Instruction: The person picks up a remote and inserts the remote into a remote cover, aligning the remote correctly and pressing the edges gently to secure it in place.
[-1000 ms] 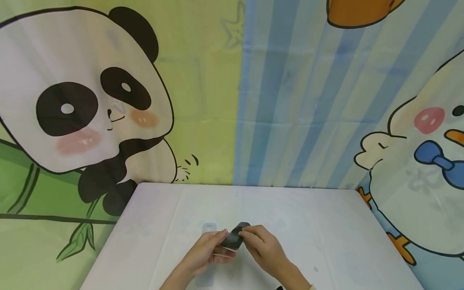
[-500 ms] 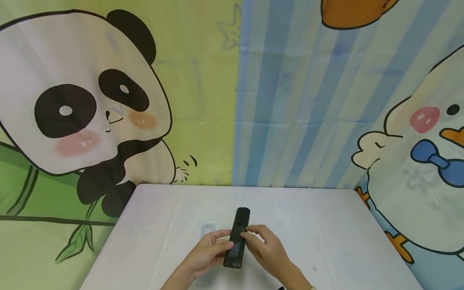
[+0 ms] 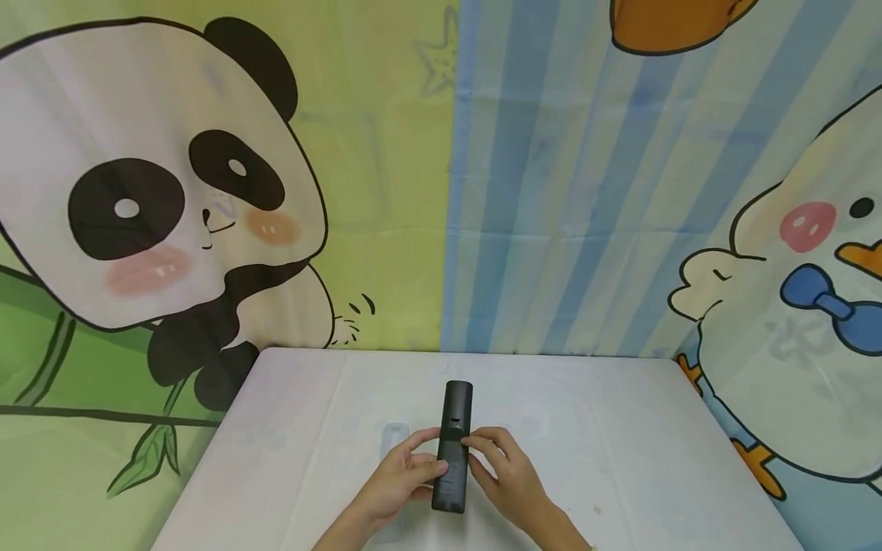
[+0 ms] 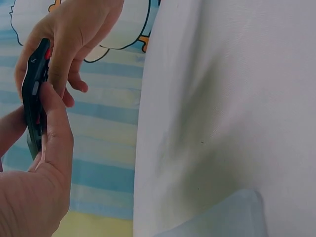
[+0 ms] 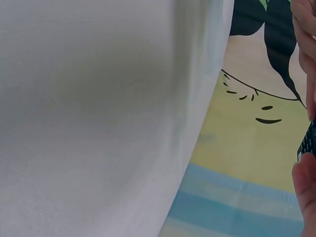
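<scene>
Remote [image 3: 458, 402] is held above the worktop [image 3: 599, 436]; the left hand [image 3: 394, 480] pinches one side, the right hand [image 3: 508, 478] the other edge.

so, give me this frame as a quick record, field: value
object: black remote, back toward the head camera
buttons: buttons on the far side, visible in both wrist views
left grip: thumb on the remote's back, lower half; fingers at its left edge
right grip: pinches the right edge near mid-length
support: held clear of the white-covered table
backdrop: curtain with cartoon panda left, white bird right
</scene>
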Demonstrator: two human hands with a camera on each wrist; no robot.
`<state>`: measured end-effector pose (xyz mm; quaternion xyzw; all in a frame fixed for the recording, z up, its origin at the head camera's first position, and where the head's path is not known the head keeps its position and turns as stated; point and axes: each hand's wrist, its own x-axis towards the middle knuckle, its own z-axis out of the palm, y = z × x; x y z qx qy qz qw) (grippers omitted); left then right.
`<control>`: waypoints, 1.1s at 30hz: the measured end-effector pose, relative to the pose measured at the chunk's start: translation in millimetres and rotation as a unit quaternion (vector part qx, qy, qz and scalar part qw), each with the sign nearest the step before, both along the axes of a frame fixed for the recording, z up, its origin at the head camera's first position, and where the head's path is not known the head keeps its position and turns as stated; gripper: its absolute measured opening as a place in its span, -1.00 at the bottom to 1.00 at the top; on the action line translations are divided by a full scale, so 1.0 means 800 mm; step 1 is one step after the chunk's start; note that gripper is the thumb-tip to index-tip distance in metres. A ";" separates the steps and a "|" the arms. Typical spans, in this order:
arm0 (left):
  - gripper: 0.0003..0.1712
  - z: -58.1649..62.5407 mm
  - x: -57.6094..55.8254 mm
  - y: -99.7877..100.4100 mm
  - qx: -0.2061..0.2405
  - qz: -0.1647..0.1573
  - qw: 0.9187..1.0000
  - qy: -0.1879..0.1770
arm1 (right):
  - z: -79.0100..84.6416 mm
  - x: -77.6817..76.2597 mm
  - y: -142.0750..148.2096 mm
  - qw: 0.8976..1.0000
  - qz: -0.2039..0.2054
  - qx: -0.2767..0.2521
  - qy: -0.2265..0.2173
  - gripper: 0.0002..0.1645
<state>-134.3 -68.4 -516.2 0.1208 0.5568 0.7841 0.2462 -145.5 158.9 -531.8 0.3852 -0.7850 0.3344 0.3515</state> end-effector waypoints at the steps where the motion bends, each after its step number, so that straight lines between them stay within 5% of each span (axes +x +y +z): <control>1: -0.21 0.000 0.000 0.001 -0.005 0.005 1.000 0.003 | 0.000 0.000 0.000 1.000 0.002 -0.008 -0.007 -0.73; 4: -0.20 0.000 0.000 0.003 -0.017 0.017 1.000 0.009 | 0.001 -0.001 -0.001 0.998 0.010 -0.042 -0.048 -0.74; 7: -0.21 0.000 0.000 0.005 -0.026 0.030 0.999 0.010 | 0.009 0.001 -0.001 0.979 0.036 -0.108 -0.171 -0.67; 9: -0.22 0.001 0.001 0.006 -0.031 0.035 0.999 0.009 | 0.017 0.002 -0.002 0.939 0.057 -0.168 -0.295 -0.64; 13: -0.24 0.001 0.000 0.008 -0.039 0.042 0.998 0.010 | 0.035 -0.001 -0.001 0.817 0.077 -0.261 -0.509 -0.50; 14: -0.25 0.000 0.000 0.009 -0.042 0.042 0.998 0.010 | 0.038 -0.003 0.000 0.794 0.080 -0.272 -0.538 -0.46; 16: -0.26 0.000 0.000 0.010 -0.047 0.042 0.998 0.011 | 0.041 -0.006 0.000 0.763 0.089 -0.282 -0.575 -0.41; 18: -0.27 -0.001 0.000 0.012 -0.053 0.043 0.998 0.013 | 0.042 -0.008 -0.001 0.745 0.101 -0.289 -0.593 -0.38; 22: -0.28 -0.004 0.000 0.011 -0.063 0.046 0.997 0.018 | 0.040 -0.011 -0.007 0.734 0.117 -0.290 -0.603 -0.38; 33: -0.43 -0.009 0.000 -0.006 -0.139 0.070 0.985 0.072 | 0.035 -0.022 -0.017 0.742 0.111 -0.291 -0.593 -0.46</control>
